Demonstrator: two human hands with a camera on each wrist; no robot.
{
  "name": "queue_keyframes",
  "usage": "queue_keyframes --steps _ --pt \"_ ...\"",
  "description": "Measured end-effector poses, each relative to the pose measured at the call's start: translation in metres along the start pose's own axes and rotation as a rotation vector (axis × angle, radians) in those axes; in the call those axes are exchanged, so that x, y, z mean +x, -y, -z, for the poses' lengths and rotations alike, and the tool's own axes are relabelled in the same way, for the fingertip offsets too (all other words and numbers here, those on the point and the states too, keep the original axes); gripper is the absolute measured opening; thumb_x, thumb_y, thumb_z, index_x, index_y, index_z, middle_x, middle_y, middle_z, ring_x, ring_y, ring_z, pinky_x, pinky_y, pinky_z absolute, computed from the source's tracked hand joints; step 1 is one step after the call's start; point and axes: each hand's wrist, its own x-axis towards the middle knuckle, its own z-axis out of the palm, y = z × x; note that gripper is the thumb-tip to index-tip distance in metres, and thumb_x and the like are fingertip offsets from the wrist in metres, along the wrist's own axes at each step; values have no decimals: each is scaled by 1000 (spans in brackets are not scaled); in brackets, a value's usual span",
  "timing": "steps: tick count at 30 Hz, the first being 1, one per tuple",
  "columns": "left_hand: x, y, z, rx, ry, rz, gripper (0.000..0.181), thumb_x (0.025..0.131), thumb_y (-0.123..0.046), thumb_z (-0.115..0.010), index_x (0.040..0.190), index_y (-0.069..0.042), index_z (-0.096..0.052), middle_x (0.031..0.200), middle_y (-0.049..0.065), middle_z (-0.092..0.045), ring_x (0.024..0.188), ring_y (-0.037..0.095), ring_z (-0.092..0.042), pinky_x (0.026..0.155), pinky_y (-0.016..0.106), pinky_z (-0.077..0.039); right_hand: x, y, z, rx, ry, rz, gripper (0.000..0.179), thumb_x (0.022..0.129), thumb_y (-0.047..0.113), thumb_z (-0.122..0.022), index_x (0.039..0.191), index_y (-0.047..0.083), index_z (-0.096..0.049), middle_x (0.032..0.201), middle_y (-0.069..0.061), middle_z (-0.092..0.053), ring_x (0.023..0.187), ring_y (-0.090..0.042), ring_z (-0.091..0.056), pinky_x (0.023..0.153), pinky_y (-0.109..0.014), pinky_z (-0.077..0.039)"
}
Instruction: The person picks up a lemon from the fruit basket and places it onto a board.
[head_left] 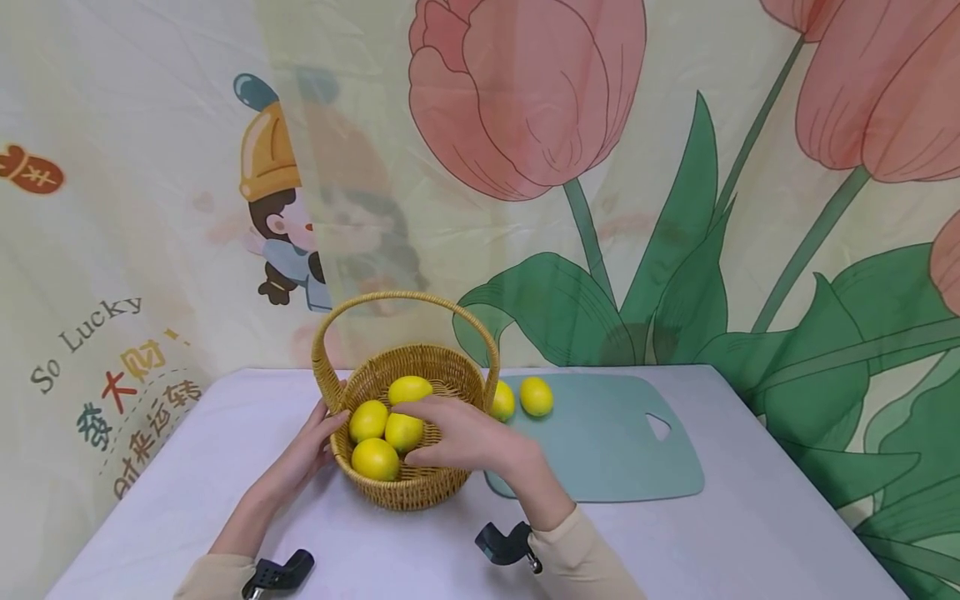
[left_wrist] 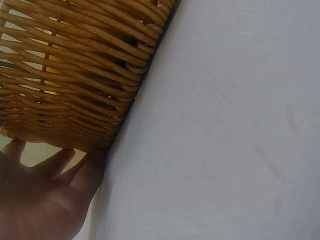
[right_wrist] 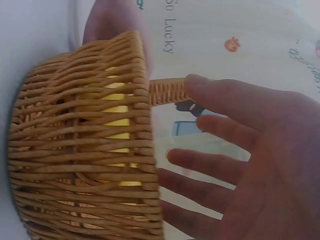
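A wicker basket [head_left: 405,497] with a tall arched handle stands on the table and holds several yellow lemons [head_left: 375,459]. My left hand [head_left: 306,450] rests against the basket's left side, its fingers touching the wicker wall; in the left wrist view the hand [left_wrist: 47,192] shows them spread and nearly straight. Over the basket's right rim reaches my right hand [head_left: 465,433], overlapping one lemon in the head view. The right wrist view has this hand [right_wrist: 260,165] with fingers spread apart, nothing between them, and lemons showing yellow through the weave.
A blue-green cutting board [head_left: 600,450] with a handle hole lies right of the basket. Two lemons are on its far left part, one lemon [head_left: 536,397] in full view, the other partly behind the basket handle. A printed curtain [head_left: 547,100] hangs behind the white-covered table [head_left: 750,533].
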Motion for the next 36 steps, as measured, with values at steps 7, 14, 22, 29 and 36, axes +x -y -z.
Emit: queue_keyframes --steps 7,14,22,29,36 --pt "0 2 0 7 -5 17 71 105 -49 -37 159 -37 8 169 10 1 153 39 -12 123 61 -16 8 -3 -15 63 66 46 54 94 35 -68 145 25 -52 144 7 -57 133 -12 -52 111 -33 -45" --pt "0 3 -1 11 -2 11 71 105 -49 -36 159 -37 8 169 10 0 153 39 -13 123 62 -16 19 -3 -33 79 111 132 48 97 29 -63 144 22 -54 136 7 -62 111 -9 -58 97 -20 -49" --pt "0 2 -1 10 0 2 71 105 -48 -37 159 -35 7 169 11 1 153 39 -13 122 60 -18 25 -2 -46 17 82 109 44 100 24 -57 143 24 -54 141 9 -57 128 -6 -53 109 -25 -45" --pt "1 1 0 4 1 1 70 106 -48 -36 159 -35 8 169 11 0 153 39 -13 122 59 -18 34 -2 -52 -27 101 61 47 99 24 -59 145 29 -52 144 10 -55 133 -8 -50 111 -29 -44" --pt "0 1 1 4 0 3 70 106 -47 -36 159 -37 8 169 11 1 153 39 -14 122 60 -18 42 -2 -55 -16 123 56 49 96 18 -62 143 31 -54 145 11 -55 137 -9 -47 115 -30 -41"
